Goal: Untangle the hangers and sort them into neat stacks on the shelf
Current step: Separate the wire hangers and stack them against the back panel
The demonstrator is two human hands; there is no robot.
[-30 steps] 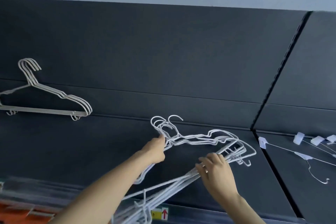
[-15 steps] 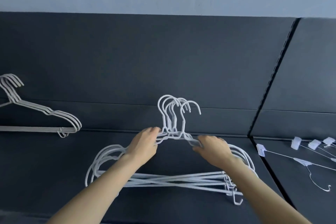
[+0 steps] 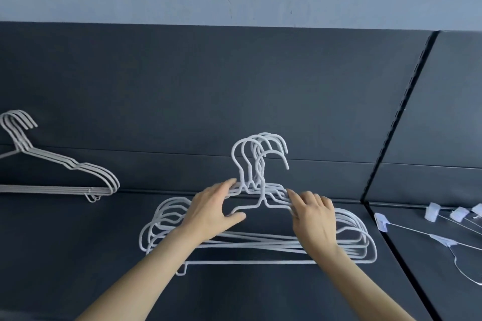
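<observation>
Head view: hangers (image 3: 250, 262) lie stacked on the shelf (image 3: 78, 255). The left grip (image 3: 212, 207) and right grip (image 3: 314, 216), both released, press them. Nudge everything flush gently, so nothing re-tangles.

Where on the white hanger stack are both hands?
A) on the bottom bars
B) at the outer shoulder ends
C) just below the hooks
C: the left hand and right hand both touch the white hangers at the necks, right under the hooks.
</observation>
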